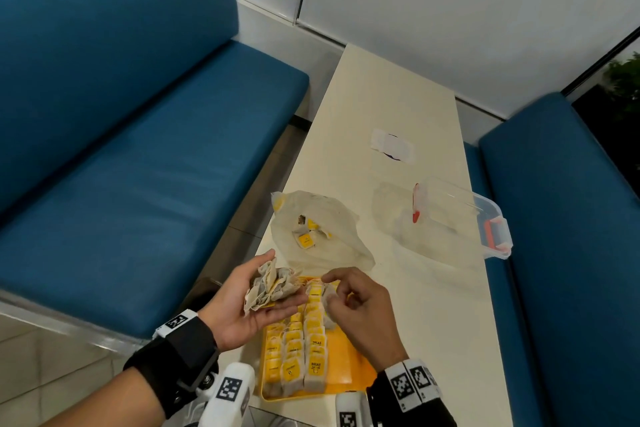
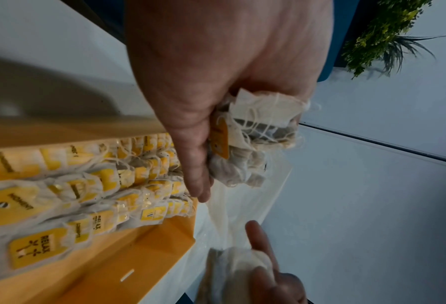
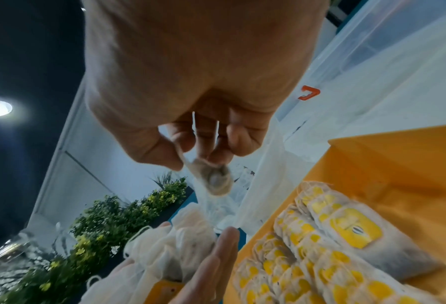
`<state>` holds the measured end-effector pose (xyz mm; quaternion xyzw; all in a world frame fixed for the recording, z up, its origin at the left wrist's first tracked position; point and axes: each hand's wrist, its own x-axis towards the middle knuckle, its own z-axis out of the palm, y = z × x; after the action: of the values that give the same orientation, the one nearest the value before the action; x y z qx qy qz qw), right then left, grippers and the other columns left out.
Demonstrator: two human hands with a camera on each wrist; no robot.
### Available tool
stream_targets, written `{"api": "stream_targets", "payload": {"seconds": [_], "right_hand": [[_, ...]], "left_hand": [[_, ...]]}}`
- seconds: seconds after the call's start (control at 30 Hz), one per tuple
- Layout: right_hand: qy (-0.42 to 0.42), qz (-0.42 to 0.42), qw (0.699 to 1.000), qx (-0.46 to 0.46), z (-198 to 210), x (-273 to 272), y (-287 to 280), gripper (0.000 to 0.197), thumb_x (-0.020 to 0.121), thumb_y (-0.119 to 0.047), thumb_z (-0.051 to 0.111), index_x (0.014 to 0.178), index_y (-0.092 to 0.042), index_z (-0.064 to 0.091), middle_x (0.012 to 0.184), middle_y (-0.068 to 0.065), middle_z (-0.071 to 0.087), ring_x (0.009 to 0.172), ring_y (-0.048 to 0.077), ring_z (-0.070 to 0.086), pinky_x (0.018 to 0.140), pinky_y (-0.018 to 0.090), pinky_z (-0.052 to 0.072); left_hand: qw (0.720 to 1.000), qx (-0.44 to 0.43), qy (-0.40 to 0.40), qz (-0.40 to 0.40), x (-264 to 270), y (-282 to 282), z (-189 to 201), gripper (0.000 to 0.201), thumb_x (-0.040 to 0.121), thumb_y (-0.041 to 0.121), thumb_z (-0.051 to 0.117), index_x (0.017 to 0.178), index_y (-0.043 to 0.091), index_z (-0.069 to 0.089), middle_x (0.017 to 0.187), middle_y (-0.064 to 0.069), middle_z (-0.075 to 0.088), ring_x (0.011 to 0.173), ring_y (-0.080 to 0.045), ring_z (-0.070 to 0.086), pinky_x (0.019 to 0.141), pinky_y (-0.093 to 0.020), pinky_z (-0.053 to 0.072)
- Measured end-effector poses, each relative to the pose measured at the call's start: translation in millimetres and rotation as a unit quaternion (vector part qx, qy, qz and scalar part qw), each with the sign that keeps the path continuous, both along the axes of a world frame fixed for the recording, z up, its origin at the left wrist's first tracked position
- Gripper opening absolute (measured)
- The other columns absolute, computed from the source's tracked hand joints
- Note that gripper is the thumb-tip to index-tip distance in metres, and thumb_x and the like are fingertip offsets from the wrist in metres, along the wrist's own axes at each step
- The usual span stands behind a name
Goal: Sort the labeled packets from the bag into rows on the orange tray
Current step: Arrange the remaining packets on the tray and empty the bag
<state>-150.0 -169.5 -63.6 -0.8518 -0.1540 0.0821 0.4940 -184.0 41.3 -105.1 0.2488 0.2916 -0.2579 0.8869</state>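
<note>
My left hand [image 1: 285, 277] lies palm up over the tray's far left corner and grips a loose bunch of tea packets [image 1: 266, 288], [image 2: 258, 123] with tangled strings. My right hand [image 1: 327, 289] hovers just right of it, pinching a single packet [image 3: 216, 181] between thumb and fingertips. Below both hands lies the orange tray [image 1: 346, 357], where yellow-labeled packets [image 1: 301, 350] overlap in three rows along its left half. The plastic bag [image 1: 318, 229] lies open beyond the tray with a few packets inside.
A clear plastic box with orange latches [image 1: 460, 215] lies on its side at the table's right edge. A white slip [image 1: 391, 146] lies farther back. Blue benches flank the narrow cream table [image 1: 398, 97]. The tray's right half is bare.
</note>
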Motion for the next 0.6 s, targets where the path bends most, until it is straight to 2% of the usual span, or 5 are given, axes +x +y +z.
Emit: {"api": "stream_targets", "payload": {"seconds": [0.17,0.23,0.33,0.47,0.6], "right_hand": [[0.073,-0.055,0.995,0.037,-8.5,0.7,-8.8,0.024,0.07,-0.003,0.064,0.059,-0.006,0.043,0.073,0.011,0.068,0.068,0.018,0.063,0.059,0.023,0.047],[0.087,-0.058,0.994,0.01,-8.3,2.1,-13.0,0.024,0.077,-0.005,0.074,0.064,-0.005,0.053,0.068,0.01,0.064,0.064,0.011,0.058,0.061,0.023,0.048],[0.117,-0.053,0.991,-0.029,-5.8,5.3,-21.2,0.013,0.079,0.0,0.075,0.076,-0.009,0.066,0.073,-0.001,0.067,0.064,0.0,0.057,0.064,0.015,0.048],[0.137,-0.083,0.984,-0.072,-16.8,11.7,-34.4,0.033,0.081,0.007,0.066,0.097,-0.022,0.065,0.083,0.002,0.066,0.069,0.008,0.064,0.07,0.024,0.055],[0.154,-0.058,0.97,-0.178,-25.7,14.5,-40.9,0.024,0.086,0.0,0.063,0.083,-0.023,0.065,0.069,-0.003,0.067,0.057,0.002,0.061,0.062,0.017,0.049]], "left_hand": [[1.0,0.01,-0.006,-0.005,-0.9,-2.0,0.5,0.062,0.092,0.049,0.061,0.125,-0.002,0.067,0.127,-0.03,0.066,0.118,-0.04,0.066,0.092,-0.047,0.057],[1.0,0.008,-0.006,-0.005,-1.3,-2.0,0.3,0.062,0.092,0.049,0.061,0.126,-0.003,0.067,0.127,-0.03,0.066,0.119,-0.04,0.066,0.092,-0.047,0.056],[1.0,0.003,-0.005,-0.005,-1.9,-0.6,-1.6,0.063,0.092,0.05,0.062,0.126,-0.003,0.067,0.128,-0.031,0.065,0.119,-0.04,0.066,0.094,-0.048,0.055],[1.0,0.005,-0.005,-0.009,-2.5,-0.7,-3.3,0.059,0.089,0.049,0.064,0.113,-0.004,0.075,0.127,-0.031,0.065,0.117,-0.04,0.067,0.093,-0.048,0.055],[1.0,0.007,-0.002,-0.015,-2.7,-3.1,-2.1,0.055,0.087,0.048,0.065,0.106,-0.003,0.078,0.126,-0.031,0.066,0.122,-0.042,0.064,0.092,-0.049,0.055]]}}
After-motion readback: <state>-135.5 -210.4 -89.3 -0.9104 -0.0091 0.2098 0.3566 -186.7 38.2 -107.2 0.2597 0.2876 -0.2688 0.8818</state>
